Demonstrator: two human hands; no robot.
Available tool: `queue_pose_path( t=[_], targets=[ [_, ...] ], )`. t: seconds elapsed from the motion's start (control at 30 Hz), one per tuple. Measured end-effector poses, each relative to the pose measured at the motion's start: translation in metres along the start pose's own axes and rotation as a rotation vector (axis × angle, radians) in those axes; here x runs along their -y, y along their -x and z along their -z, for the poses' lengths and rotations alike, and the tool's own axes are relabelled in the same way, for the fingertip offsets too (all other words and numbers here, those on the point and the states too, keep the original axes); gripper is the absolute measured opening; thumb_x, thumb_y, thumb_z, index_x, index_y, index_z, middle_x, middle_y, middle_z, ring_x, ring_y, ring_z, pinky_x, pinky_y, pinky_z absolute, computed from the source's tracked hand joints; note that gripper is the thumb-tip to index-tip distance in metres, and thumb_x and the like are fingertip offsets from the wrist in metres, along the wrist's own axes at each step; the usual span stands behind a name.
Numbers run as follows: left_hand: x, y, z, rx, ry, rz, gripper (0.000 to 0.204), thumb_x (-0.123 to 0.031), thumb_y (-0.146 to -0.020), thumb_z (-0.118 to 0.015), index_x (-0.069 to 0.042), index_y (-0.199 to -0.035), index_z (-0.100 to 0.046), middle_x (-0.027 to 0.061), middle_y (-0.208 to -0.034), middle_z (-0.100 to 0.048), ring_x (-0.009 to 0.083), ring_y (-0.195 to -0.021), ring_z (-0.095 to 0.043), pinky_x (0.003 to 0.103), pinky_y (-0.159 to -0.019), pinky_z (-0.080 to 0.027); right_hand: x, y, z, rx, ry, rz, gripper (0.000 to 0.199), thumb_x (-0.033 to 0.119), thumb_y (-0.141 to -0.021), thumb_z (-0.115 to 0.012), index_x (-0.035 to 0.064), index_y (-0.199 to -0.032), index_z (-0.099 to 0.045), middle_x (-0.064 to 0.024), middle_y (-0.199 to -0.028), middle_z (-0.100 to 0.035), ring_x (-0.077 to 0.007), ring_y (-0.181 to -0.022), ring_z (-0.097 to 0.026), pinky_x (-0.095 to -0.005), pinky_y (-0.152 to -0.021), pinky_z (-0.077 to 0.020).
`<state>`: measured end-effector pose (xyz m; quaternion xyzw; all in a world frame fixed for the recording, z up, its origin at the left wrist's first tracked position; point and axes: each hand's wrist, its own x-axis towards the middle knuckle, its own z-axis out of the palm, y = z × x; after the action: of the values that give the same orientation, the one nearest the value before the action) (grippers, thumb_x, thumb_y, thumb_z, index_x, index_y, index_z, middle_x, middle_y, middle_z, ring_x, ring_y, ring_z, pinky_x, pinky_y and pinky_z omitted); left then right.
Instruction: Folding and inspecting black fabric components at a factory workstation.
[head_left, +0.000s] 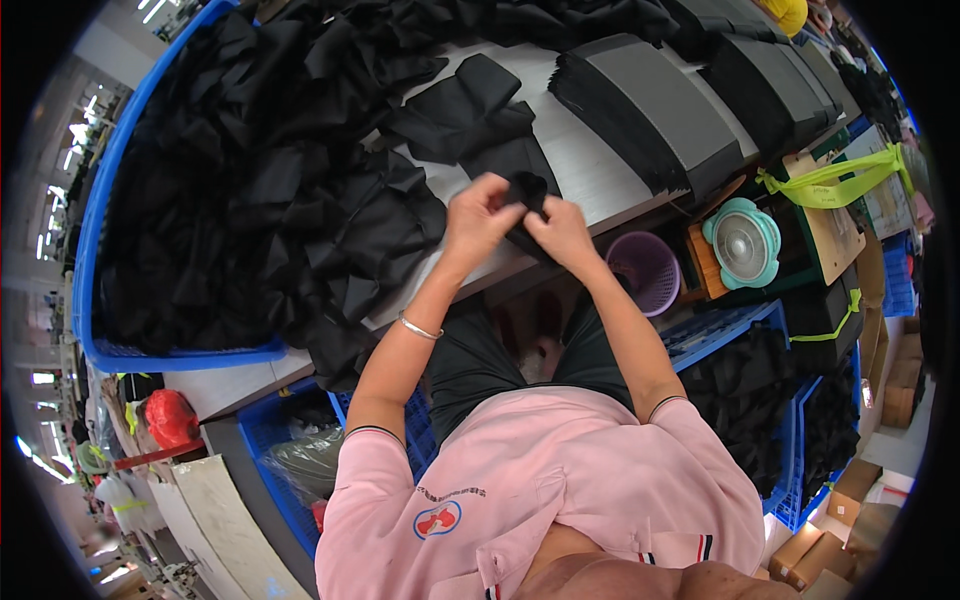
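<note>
Both hands meet over the front edge of a white table (590, 170), pinching one small black fabric piece (529, 190) between them. My left hand (478, 215) grips its left side, and a thin bracelet sits on that wrist. My right hand (562, 232) holds the right side from below. Just beyond the hands lies a loose pile of similar black fabric pieces (470, 110). A large blue bin (100, 240) heaped with black fabric fills the left of the table.
Neat stacks of flat black-and-grey pieces (660, 110) lie at the table's right. Below the edge stand a purple basket (645, 272), a small teal fan (742, 243) and blue crates of black fabric (760, 400). Cardboard boxes (850, 500) sit at lower right.
</note>
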<state>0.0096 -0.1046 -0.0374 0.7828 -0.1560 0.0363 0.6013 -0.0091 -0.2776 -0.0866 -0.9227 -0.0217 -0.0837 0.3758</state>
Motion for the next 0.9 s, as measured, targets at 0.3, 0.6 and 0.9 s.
queue_pose_path(
  t=[0.3, 0.6, 0.9],
  targets=[
    [0.016, 0.004, 0.003, -0.385, -0.09, -0.021, 0.031, 0.008, -0.071, -0.063, -0.003, -0.099, -0.063, 0.005, -0.086, -0.056, 0.0113, -0.063, -0.05, 0.025, -0.062, -0.046, -0.033, -0.02, 0.028, -0.434, 0.114, 0.053, 0.014, 0.006, -0.082, -0.062, 0.0066, -0.088, -0.05, -0.0139, -0.083, -0.059, -0.0383, -0.072, -0.058, -0.044, -0.063, -0.0466],
    [0.003, 0.054, -0.001, -0.476, 0.071, 0.019, 0.057, -0.006, -0.081, -0.079, 0.001, -0.13, -0.051, 0.0105, -0.13, -0.05, 0.0114, -0.087, -0.056, 0.022, -0.062, -0.049, 0.021, -0.019, 0.144, -0.724, 0.813, 0.214, 0.061, 0.026, -0.078, -0.08, 0.0105, -0.131, -0.057, -0.0089, -0.119, -0.06, -0.025, -0.112, -0.058, -0.0394, -0.091, -0.0457],
    [-0.036, 0.083, -0.033, -0.087, 0.479, 0.085, 0.029, -0.006, -0.093, -0.068, -0.001, -0.12, -0.061, 0.0037, -0.113, -0.064, 0.0072, -0.091, -0.06, 0.021, -0.07, -0.051, -0.044, -0.039, 0.211, -0.405, 0.555, 0.083, 0.029, 0.03, -0.091, -0.067, 0.0157, -0.116, -0.073, -0.0073, -0.108, -0.066, -0.0257, -0.1, -0.063, -0.0401, -0.081, -0.0516]
  ],
)
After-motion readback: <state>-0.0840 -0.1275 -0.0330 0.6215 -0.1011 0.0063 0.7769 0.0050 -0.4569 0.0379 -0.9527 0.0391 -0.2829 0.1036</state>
